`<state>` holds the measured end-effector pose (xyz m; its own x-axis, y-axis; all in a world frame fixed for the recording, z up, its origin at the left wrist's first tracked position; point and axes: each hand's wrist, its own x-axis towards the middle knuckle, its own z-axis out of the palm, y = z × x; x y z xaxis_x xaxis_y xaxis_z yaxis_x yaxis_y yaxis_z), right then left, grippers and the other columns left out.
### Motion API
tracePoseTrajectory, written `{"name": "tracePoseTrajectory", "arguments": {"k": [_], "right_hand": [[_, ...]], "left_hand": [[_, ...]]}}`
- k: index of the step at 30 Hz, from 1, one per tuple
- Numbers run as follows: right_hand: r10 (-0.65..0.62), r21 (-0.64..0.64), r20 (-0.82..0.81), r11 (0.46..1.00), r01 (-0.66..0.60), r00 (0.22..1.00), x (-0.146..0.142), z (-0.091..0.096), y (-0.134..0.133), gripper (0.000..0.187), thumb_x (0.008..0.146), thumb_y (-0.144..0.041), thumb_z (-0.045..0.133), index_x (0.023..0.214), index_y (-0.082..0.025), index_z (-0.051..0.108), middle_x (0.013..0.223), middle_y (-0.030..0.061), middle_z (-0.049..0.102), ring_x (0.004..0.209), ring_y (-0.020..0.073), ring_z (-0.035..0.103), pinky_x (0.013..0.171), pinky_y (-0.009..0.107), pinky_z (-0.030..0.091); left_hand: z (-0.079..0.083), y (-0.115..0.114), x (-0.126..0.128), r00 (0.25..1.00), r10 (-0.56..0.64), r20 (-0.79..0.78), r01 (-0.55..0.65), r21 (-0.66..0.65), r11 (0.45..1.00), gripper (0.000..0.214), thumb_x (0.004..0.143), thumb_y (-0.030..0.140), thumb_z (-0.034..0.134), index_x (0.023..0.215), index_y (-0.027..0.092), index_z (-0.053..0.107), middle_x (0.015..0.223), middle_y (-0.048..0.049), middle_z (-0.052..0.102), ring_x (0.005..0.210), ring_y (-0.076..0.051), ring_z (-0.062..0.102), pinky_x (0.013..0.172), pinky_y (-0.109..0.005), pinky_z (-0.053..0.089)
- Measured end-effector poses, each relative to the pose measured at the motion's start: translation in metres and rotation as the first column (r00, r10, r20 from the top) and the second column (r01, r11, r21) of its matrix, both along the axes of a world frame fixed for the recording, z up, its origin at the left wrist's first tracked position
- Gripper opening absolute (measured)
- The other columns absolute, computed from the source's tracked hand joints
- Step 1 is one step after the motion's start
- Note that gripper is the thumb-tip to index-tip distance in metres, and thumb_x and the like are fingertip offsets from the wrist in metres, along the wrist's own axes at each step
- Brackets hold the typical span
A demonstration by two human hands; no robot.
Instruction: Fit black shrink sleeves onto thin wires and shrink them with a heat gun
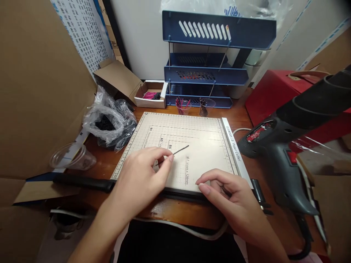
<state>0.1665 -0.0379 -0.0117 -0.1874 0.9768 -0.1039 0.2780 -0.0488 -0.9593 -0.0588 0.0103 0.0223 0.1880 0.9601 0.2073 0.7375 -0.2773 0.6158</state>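
Head view — left hand [144, 168] in pinch

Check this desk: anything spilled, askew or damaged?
No spill or clear damage visible. The clear plastic cup, left of the paper cutter board, looks tilted, odd for a cup, though wide-angle distortion could explain it.

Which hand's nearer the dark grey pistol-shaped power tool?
Right. The right hand is left of the tool, not touching; the left hand is farther left, above the cream gridded paper cutter, holding a thin black stick.
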Motion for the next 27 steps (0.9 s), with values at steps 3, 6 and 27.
{"name": "tracePoseTrajectory", "arguments": {"k": [3, 6, 27], "right_hand": [[-0.004, 0.01, 0.007, 1.0, 0.004, 1.0, -0.001, 0.0, 0.0, 0.037, 0.097, -0.049, 0.067, 0.088, -0.014, 0.075, 0.056, -0.0063, 0.029, 0.055, 0.0059, 0.027, 0.054, 0.023, 0.02], [-0.005, 0.008, -0.001, 1.0, 0.005, 1.0, -0.001, -0.001, 0.001, 0.037, 0.098, -0.049, 0.066, 0.088, -0.014, 0.075, 0.056, -0.0063, 0.029, 0.055, 0.0058, 0.026, 0.053, 0.023, 0.02], [0.054, -0.033, 0.082, 0.998, -0.051, 0.995, 0.001, 0.002, 0.002, 0.037, 0.099, -0.051, 0.064, 0.094, -0.018, 0.079, 0.059, -0.0049, 0.033, 0.058, 0.007, 0.035, 0.058, 0.022, 0.024]], "left_hand": [[0.01, 0.03, -0.008, 0.991, 0.003, -0.133, -0.002, 0.006, 1.0, 0.029, 0.095, 0.038, 0.059, 0.092, 0.025, 0.085, 0.089, -0.0015, 0.084, 0.075, -0.024, 0.072, 0.069, -0.036, 0.047], [0.02, 0.064, -0.01, 0.967, 0.084, -0.24, -0.087, -0.001, 0.996, 0.03, 0.093, 0.036, 0.059, 0.096, 0.024, 0.087, 0.088, -0.0054, 0.084, 0.076, -0.028, 0.073, 0.074, -0.04, 0.049], [0.025, 0.212, 0.142, 0.977, 0.011, -0.211, 0.031, 0.198, 0.98, 0.018, 0.096, 0.027, 0.068, 0.1, 0.021, 0.085, 0.106, -0.011, 0.082, 0.114, -0.032, 0.068, 0.111, -0.051, 0.044]]}}
